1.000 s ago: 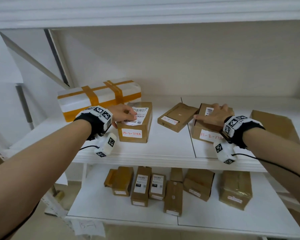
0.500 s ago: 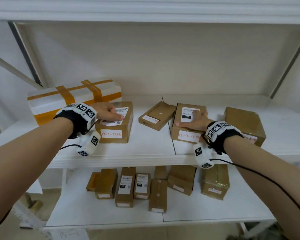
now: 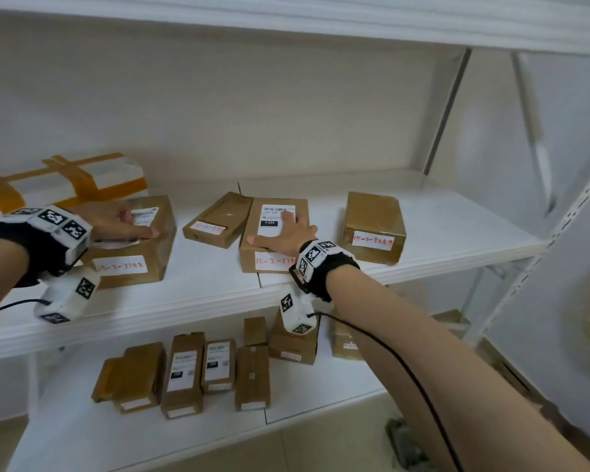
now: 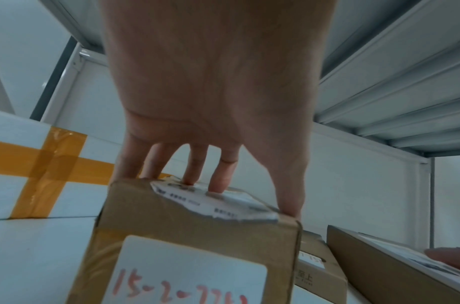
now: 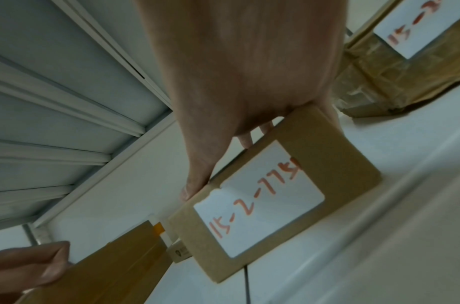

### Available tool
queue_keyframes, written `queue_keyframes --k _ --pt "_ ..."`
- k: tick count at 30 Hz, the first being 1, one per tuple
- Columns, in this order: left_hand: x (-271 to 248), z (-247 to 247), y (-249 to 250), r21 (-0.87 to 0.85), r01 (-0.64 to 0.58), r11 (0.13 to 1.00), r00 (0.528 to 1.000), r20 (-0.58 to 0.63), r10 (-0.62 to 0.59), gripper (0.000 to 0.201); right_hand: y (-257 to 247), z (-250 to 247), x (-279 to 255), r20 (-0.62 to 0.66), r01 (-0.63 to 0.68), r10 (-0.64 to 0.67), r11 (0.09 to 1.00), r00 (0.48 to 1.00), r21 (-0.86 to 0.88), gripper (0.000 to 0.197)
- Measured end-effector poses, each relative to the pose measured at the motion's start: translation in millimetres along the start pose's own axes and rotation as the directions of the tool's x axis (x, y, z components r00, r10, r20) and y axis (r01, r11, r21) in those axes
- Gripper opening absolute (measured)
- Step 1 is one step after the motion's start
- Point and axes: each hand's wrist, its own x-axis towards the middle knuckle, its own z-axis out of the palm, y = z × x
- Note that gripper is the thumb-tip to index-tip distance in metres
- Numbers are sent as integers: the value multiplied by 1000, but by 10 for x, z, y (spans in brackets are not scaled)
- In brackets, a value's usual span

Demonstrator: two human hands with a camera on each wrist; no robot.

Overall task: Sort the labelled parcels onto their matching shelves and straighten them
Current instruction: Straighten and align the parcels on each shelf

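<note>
On the upper shelf (image 3: 215, 277) my left hand (image 3: 138, 223) rests flat on a brown parcel (image 3: 150, 253) with a red handwritten 15-2 label; in the left wrist view the fingertips (image 4: 218, 185) press on its top label. Beside it, my right hand (image 3: 271, 229) lies spread on a second brown parcel (image 3: 300, 212), thumb at the front left edge (image 5: 187, 193). This parcel (image 5: 283, 197) also shows a 15-2 label. It touches a flat, skewed parcel (image 3: 215, 219) between the two. A third 15-2 parcel (image 3: 373, 226) stands alone to the right.
A white box with orange tape (image 3: 82, 178) stands behind my left hand. The lower shelf (image 3: 321, 413) holds several brown parcels in a row. A perforated white upright (image 3: 559, 226) marks the right end of the shelves; the shelf above hangs close overhead.
The right hand has turned its parcel square and slid it left against the flat parcel. The left hand stays on its parcel. The head view has swung to the right.
</note>
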Motion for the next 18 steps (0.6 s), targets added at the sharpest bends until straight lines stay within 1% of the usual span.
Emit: queue_keyframes --k 2,4,8,11,13,16,18 --pt "-22 15 14 -21 -1 1000 1000 -4 1 58 9 8 -18 8 11 -11 1000 1000 5 110" --pt "-51 29 32 -29 0 1000 1000 -1 0 53 11 19 -16 17 13 -14 1000 1000 7 110" --pt "-67 51 36 -21 -13 1000 1000 6 13 58 18 19 -25 7 36 -36 999 999 -4 107" --pt "-119 71 42 8 -26 1000 1000 -7 26 64 53 4 -18 17 58 -58 998 998 -15 96" --pt "-141 86 62 47 -8 999 1000 -27 10 61 78 -58 1 23 62 -64 996 998 68 82" --pt "-146 93 62 66 11 998 999 -42 -8 64 52 -256 -59 59 73 -93 956 994 284 63" --pt "-135 95 88 43 22 999 999 -39 -21 60 59 -404 -134 34 101 -122 927 992 361 50"
